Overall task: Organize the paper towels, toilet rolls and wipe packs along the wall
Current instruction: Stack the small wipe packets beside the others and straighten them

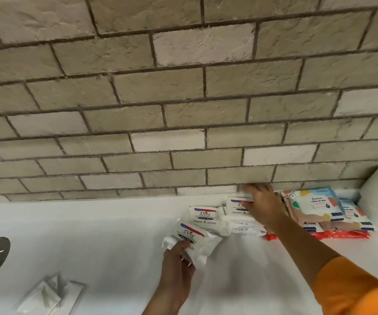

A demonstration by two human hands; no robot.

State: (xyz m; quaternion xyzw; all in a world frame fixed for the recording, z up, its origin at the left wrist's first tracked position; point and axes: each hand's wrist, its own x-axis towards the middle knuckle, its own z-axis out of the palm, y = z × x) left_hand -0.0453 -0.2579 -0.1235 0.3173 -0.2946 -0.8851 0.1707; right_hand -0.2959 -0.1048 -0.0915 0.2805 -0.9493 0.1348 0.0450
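I read "Dove" on three white packs at lower centre: nearest pack, middle pack, far pack; dark bands start "Fresh". The colourful pack at right reads "Sealove"; smaller print blurs.

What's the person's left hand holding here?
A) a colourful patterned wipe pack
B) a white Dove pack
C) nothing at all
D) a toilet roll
B: the left hand grips a white Dove pack, while the right hand holds a second Dove pack by the wall.

Wipe packs lie on the counter against the wall, two packets nearer, left.
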